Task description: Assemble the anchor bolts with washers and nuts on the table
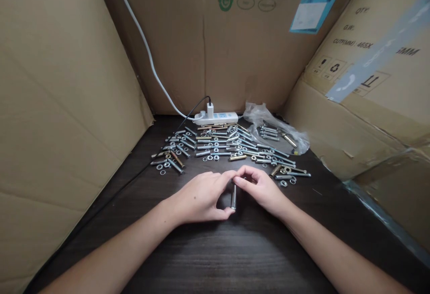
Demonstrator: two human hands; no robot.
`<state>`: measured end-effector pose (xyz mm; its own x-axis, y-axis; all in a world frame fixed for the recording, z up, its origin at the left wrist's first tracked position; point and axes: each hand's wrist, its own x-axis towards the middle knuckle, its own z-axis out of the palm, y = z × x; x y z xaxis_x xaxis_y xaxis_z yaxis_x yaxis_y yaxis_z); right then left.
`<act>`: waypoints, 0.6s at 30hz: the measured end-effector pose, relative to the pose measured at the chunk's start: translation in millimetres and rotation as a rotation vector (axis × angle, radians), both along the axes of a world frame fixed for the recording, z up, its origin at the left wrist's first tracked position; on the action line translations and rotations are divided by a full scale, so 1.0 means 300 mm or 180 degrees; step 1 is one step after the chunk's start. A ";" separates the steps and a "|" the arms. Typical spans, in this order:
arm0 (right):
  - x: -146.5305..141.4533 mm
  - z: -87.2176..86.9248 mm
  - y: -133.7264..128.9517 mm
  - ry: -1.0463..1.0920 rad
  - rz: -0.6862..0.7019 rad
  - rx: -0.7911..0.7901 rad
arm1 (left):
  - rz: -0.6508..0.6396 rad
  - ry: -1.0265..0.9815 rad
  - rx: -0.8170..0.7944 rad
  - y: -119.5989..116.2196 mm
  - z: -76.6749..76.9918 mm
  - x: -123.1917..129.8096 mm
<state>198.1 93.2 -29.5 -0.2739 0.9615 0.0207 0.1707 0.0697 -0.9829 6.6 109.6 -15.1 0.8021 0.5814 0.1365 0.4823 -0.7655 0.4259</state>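
Observation:
A metal expansion bolt (234, 197) is held above the dark tabletop, its lower end against the thumb of my left hand (204, 195). That hand's fingers reach over the bolt's far end. My right hand (260, 186) pinches at the same far end, with thumb and forefinger closed; what exactly lies between those fingertips is hidden. Just beyond my hands are rows of loose bolt parts: a silver bolt (175, 166), a brass-coloured sleeve (238, 157), a nut (283, 183) and a washer (159, 167), among several more.
Behind the parts stands a white power strip (221, 117) with a plugged-in adapter (210, 110). A clear plastic bag (298, 139) holding bolts lies at the back right. Cardboard walls (174, 30) enclose the dark table (215, 258). A black cable (117, 191) runs along the left.

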 end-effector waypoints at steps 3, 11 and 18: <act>0.001 -0.006 0.000 -0.0202 -0.0120 0.0124 | -0.0013 0.0041 0.0069 0.000 0.001 0.001; 0.003 -0.008 -0.004 0.0114 -0.0927 0.0538 | 0.0520 -0.0059 0.0424 0.020 -0.014 -0.005; -0.012 -0.012 -0.007 0.0376 -0.0874 0.0388 | 0.0542 0.0034 0.0345 0.031 -0.021 -0.007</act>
